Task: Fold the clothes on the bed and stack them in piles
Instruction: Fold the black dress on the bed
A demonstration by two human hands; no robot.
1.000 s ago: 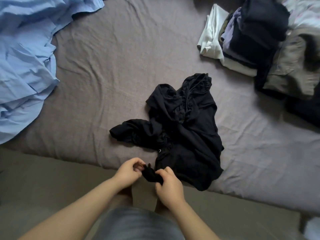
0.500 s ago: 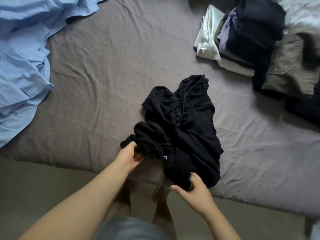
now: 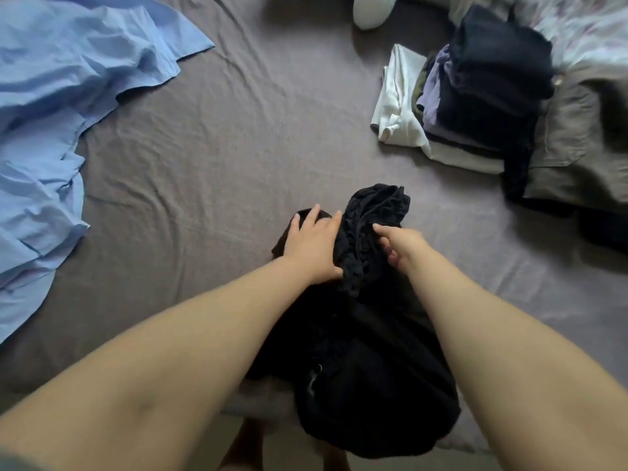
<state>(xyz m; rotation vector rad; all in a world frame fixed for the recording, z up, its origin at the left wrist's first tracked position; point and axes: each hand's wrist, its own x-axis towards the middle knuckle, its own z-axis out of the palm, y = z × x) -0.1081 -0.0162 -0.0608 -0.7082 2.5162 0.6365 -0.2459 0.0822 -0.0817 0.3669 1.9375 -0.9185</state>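
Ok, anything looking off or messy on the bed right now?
The stack of folded clothes at far right leans, with a dark garment slipping down its near side. The crumpled black garment under both hands hangs partly over the bed's near edge.

Wrinkled grey-brown bed sheet (image 3: 210, 171) under soft, dim light; strip of beige floor (image 3: 170, 450) along near edge

Lay bare across the middle: grey sheet (image 3: 210, 158), open between the blue cloth (image 3: 51, 113) at left and the folded pile (image 3: 482, 96) at right. Blocked at the near edge by the black garment (image 3: 367, 351), bunched under both hands. Closed off at far right by the olive garment (image 3: 584, 147), touching the pile.
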